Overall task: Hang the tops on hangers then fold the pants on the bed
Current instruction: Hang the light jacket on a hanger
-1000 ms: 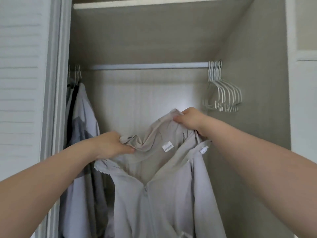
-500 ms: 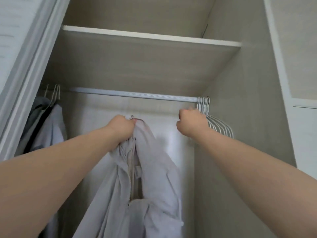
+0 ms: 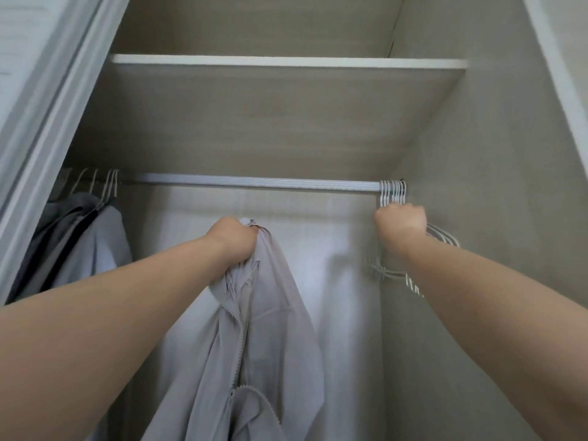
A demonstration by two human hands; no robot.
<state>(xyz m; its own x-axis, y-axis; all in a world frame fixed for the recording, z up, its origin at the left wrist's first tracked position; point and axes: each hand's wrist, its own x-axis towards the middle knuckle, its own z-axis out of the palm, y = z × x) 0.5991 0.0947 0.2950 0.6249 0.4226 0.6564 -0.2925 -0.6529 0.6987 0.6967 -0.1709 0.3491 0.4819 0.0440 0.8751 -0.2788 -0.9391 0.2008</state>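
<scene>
My left hand [image 3: 234,238] grips the bunched collar of a light grey zip-up top [image 3: 264,329], which hangs down from my fist in the middle of the wardrobe. My right hand [image 3: 401,219] is curled around the necks of several empty white hangers [image 3: 393,190] at the right end of the rail [image 3: 254,183]. The hangers' lower parts [image 3: 394,275] show past my right wrist. No pants or bed are in view.
Several hung garments [image 3: 86,246] in grey and dark tones fill the rail's left end beside the sliding door frame [image 3: 47,128]. A shelf [image 3: 286,63] sits above the rail. The wardrobe's right wall [image 3: 483,218] is close to the hangers.
My right hand let go of the top and moved up and right to the empty hangers. My left hand now carries the top alone, bunched. The view tilted upward.
</scene>
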